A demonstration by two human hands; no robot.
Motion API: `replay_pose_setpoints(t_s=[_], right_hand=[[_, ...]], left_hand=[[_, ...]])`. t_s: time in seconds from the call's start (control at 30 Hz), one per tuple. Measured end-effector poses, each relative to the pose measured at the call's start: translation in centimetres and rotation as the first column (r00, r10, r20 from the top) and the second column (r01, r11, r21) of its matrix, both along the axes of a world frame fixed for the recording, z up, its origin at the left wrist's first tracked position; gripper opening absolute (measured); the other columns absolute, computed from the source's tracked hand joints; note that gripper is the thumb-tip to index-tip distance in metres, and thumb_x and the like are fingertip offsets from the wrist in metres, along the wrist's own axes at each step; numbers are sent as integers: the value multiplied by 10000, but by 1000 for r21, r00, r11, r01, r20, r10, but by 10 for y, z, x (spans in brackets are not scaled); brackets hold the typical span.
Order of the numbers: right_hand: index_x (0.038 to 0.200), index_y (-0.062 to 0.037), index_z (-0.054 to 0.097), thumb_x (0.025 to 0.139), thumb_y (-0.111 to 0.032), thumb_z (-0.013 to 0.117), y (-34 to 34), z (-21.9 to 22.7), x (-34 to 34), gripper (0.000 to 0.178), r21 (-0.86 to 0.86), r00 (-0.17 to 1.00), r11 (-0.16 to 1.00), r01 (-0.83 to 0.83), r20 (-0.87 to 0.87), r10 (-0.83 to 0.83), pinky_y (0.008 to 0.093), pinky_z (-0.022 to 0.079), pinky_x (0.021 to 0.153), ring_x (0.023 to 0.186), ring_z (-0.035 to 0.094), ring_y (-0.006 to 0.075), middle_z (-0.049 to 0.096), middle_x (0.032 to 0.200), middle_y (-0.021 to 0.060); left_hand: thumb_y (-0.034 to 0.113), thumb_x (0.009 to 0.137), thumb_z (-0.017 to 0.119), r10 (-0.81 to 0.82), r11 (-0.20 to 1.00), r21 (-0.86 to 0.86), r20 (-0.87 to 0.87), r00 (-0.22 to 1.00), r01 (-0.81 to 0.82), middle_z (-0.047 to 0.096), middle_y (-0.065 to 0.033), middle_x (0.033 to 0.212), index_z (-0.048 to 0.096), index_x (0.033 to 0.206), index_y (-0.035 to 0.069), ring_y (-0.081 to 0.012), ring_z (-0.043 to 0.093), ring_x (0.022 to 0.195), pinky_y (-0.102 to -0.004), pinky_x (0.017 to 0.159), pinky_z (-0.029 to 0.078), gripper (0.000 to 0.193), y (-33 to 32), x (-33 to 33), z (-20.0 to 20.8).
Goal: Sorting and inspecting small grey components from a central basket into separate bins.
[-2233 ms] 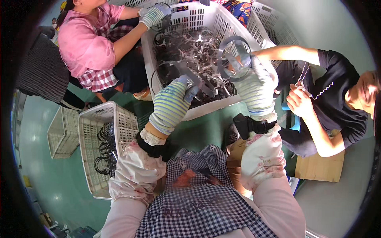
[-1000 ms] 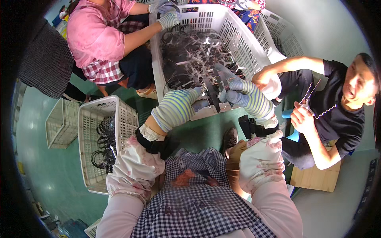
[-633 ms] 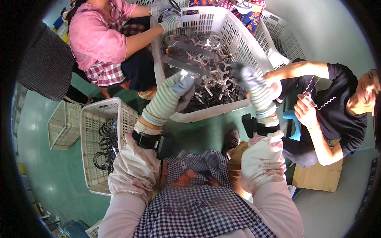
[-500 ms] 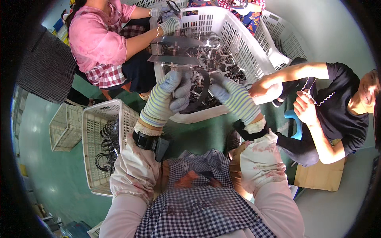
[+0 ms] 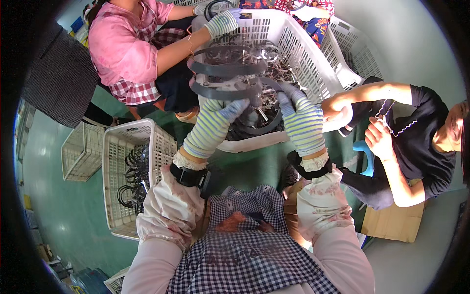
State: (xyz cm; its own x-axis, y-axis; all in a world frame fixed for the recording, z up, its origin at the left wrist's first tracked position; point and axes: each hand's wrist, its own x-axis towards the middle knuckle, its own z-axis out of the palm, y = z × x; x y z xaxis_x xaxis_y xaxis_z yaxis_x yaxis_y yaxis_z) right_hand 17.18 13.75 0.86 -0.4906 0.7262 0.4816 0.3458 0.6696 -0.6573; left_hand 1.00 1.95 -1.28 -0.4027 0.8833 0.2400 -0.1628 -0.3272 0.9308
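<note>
Several dark band clamps (image 5: pixel 223 93) hang one above another over the basket, blurred by motion, with silver metal parts between them. My left hand (image 5: pixel 215 122), in a striped glove, is closed on the lower edge of this group. Its fingertips are partly hidden behind the bands. My right hand (image 5: pixel 302 120), in a matching glove, has its thumb and fingers closed at the right edge of the lowest curved band. Below them, a large white basket (image 5: pixel 254 142) holds many more clamps with shiny bolts and bent metal pieces.
A smaller white basket (image 5: pixel 110 181) with dark clamps stands at left, beside a wire-sided crate (image 5: pixel 81 152). A co-worker in pink (image 5: pixel 127 44) handles a dark ring at the far left. Another person in black (image 5: pixel 411 132) sits at right, near cardboard (image 5: pixel 394 220) and a blue stool (image 5: pixel 364 154).
My right hand has moved down and right, its fingers now at the band. The held bands have tilted, showing more of their curves. The pink-clad co-worker's hand has shifted right.
</note>
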Motion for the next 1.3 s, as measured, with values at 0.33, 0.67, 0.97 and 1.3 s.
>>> replay_pose_setpoints(t_s=[0.33,0.67,0.97,1.3], right_hand=[[997,-67,696,839,-173,692,-4,-12,-12,190,396,991,918,-34,-105,82,371,538,659,715,682,306,700,823,148],[1079,-21,662,906,-252,662,30,-13,15,289,-467,755,620,-630,-553,351,218,471,804,866,598,88,666,948,8],[906,-33,572,937,-259,620,36,23,36,233,-463,505,539,-704,-859,-78,514,507,830,782,627,262,593,808,99],[931,-1,547,937,-219,622,58,-9,49,231,-75,722,825,-559,-534,440,452,473,898,1089,575,285,570,857,80]], left_hand=[[47,959,543,84,995,43,50,995,-86,666,-92,1076,573,1219,40,-174,666,912,-312,803,558,262,5,-1,4],[39,941,590,168,981,111,-75,983,-159,659,-57,1079,607,1174,41,-130,635,957,-267,827,533,234,13,-8,-32],[60,810,642,208,964,88,-839,502,-252,671,-187,1011,637,1101,38,-385,635,936,-400,806,510,292,8,3,-25],[131,850,637,55,983,-38,-869,491,-177,681,-183,972,668,1037,23,-381,641,905,-394,787,512,218,8,12,-22]])
